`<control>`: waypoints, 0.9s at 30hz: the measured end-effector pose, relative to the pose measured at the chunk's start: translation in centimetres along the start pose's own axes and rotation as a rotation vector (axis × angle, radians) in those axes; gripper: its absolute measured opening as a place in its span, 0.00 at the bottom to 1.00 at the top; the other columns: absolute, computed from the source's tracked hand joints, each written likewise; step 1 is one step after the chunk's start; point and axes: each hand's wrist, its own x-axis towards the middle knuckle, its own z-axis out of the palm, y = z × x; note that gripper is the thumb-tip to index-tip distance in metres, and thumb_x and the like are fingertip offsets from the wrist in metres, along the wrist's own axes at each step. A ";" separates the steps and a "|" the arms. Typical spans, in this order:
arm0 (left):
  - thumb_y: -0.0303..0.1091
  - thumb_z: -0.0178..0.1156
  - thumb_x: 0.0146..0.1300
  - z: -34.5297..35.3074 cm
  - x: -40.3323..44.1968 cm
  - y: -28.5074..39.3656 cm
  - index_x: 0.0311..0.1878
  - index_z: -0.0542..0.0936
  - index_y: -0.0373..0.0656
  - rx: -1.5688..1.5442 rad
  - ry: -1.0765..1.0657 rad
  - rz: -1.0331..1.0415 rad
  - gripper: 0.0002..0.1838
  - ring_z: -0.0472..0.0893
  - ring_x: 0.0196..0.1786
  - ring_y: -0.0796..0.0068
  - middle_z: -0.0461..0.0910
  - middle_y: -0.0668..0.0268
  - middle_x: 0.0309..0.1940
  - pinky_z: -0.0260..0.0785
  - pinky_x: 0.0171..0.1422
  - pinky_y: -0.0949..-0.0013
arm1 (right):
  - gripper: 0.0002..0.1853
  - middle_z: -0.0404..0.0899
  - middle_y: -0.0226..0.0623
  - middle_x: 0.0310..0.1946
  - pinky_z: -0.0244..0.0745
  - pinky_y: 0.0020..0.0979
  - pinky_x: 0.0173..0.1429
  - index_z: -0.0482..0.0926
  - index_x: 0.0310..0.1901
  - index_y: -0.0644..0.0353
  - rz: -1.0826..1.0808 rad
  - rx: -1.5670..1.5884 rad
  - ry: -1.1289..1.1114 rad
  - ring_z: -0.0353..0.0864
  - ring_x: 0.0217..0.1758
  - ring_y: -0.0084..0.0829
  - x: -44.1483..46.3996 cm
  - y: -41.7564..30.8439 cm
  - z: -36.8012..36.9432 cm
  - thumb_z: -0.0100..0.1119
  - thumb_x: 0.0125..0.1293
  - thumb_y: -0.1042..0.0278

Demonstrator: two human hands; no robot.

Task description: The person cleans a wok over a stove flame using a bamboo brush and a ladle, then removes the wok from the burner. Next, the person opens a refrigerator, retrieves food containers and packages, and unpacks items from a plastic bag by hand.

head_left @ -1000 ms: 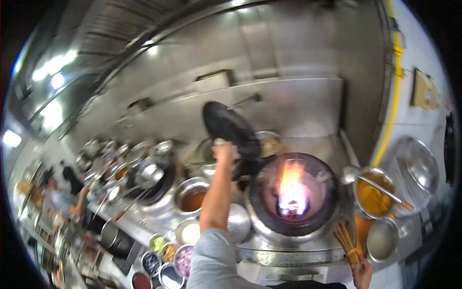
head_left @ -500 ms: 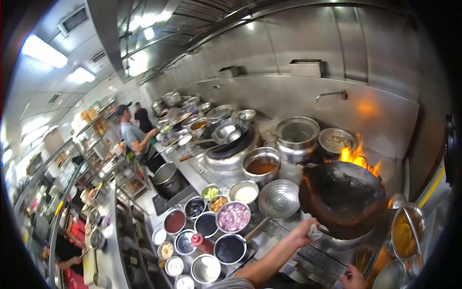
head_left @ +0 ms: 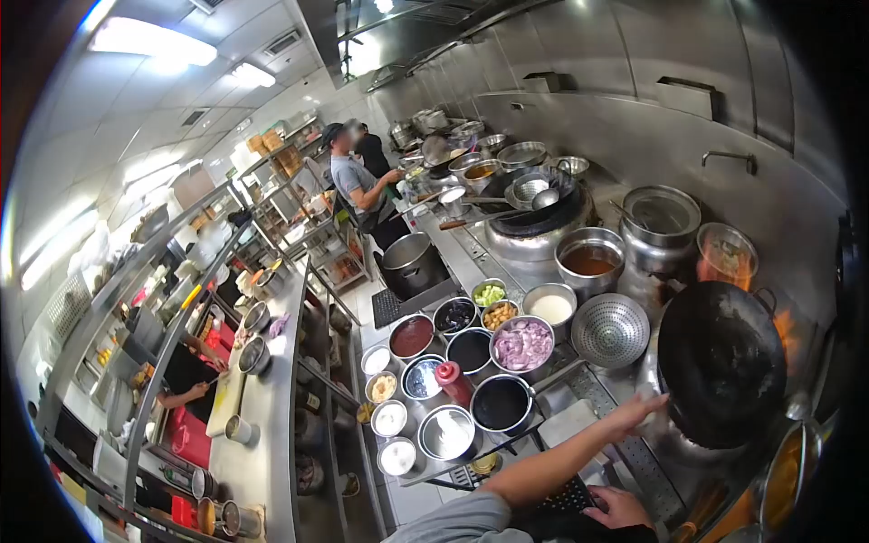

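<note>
A large black wok (head_left: 724, 362) sits over a burner on the right, with its dark inside facing me. My left hand (head_left: 638, 416) reaches out at the wok's near left rim, fingers stretched and apart. Whether the fingertips touch the rim, I cannot tell. No cloth shows in that hand. Lower down, my right hand (head_left: 620, 509) is in front of my dark clothing, apart from the wok, fingers loosely bent and spaced; nothing shows in it. A perforated metal strainer (head_left: 610, 331) lies left of the wok.
Bowls of sauces and ingredients, including chopped pinkish onion (head_left: 523, 345), crowd the counter beside a red squeeze bottle (head_left: 453, 384). A pot of brown liquid (head_left: 589, 261) stands behind. A tall pot (head_left: 412, 262) and a person in grey (head_left: 358, 181) are further left.
My view has swung left. The left hand has loosened from the wok's rim and its white cloth no longer shows. Flames behind the wok have shrunk. My right hand has drawn in towards my body.
</note>
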 end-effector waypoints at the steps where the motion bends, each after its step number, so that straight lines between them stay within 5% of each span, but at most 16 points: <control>1: 0.56 0.64 0.63 -2.5 0.4 -1.6 0.69 0.64 0.41 0.253 0.136 0.096 0.40 0.71 0.67 0.58 0.66 0.55 0.69 0.65 0.68 0.59 | 0.30 0.82 0.48 0.47 0.77 0.38 0.52 0.77 0.60 0.59 0.039 0.042 -0.013 0.84 0.47 0.41 0.0 -0.5 -0.1 0.68 0.59 0.52; 4: 0.60 0.66 0.57 -11.0 -1.8 -4.0 0.68 0.65 0.39 0.672 0.437 0.241 0.44 0.71 0.67 0.52 0.69 0.48 0.66 0.65 0.68 0.58 | 0.31 0.83 0.46 0.46 0.79 0.36 0.49 0.77 0.60 0.58 0.113 0.045 -0.014 0.85 0.43 0.38 -0.7 1.4 1.2 0.70 0.58 0.51; 9: 0.55 0.69 0.51 -17.0 -2.4 -9.1 0.58 0.73 0.36 0.900 0.454 0.221 0.38 0.74 0.62 0.43 0.73 0.42 0.59 0.66 0.67 0.54 | 0.32 0.84 0.46 0.43 0.80 0.36 0.48 0.78 0.59 0.59 0.189 -0.033 -0.140 0.86 0.41 0.39 0.6 2.2 4.8 0.71 0.57 0.49; 14: 0.52 0.67 0.53 -15.7 -3.3 -8.3 0.56 0.76 0.38 0.851 0.392 0.137 0.33 0.77 0.59 0.45 0.77 0.45 0.55 0.69 0.65 0.53 | 0.29 0.84 0.48 0.43 0.79 0.41 0.51 0.78 0.58 0.58 0.112 -0.300 -0.200 0.85 0.44 0.45 4.7 -2.6 7.2 0.68 0.58 0.50; 17: 0.51 0.69 0.50 -15.1 -2.9 -8.9 0.59 0.76 0.40 0.870 0.490 0.213 0.35 0.76 0.61 0.49 0.78 0.48 0.56 0.69 0.65 0.53 | 0.29 0.84 0.44 0.42 0.80 0.37 0.49 0.78 0.58 0.57 0.069 -0.290 -0.296 0.86 0.41 0.40 7.7 -0.2 10.5 0.67 0.59 0.48; 20: 0.50 0.71 0.50 -14.6 -4.7 -7.2 0.65 0.69 0.38 0.845 0.438 0.196 0.42 0.75 0.62 0.46 0.76 0.45 0.57 0.68 0.66 0.53 | 0.33 0.83 0.49 0.47 0.76 0.43 0.58 0.77 0.60 0.57 0.256 -0.213 -0.371 0.82 0.51 0.48 10.1 0.1 13.1 0.67 0.56 0.46; 23: 0.48 0.72 0.51 -13.6 -6.8 -6.7 0.68 0.64 0.37 0.885 0.527 0.284 0.45 0.72 0.64 0.45 0.71 0.43 0.61 0.67 0.67 0.52 | 0.30 0.84 0.47 0.42 0.78 0.42 0.55 0.79 0.57 0.57 0.117 -0.347 -0.262 0.84 0.47 0.45 12.5 11.0 18.8 0.67 0.57 0.47; 27: 0.49 0.70 0.56 -12.4 -12.0 -7.8 0.71 0.60 0.38 0.882 0.587 0.516 0.45 0.70 0.64 0.42 0.68 0.47 0.64 0.64 0.68 0.51 | 0.32 0.75 0.56 0.55 0.66 0.49 0.67 0.74 0.62 0.58 0.124 -0.346 -0.079 0.72 0.62 0.54 13.5 12.8 20.1 0.65 0.57 0.50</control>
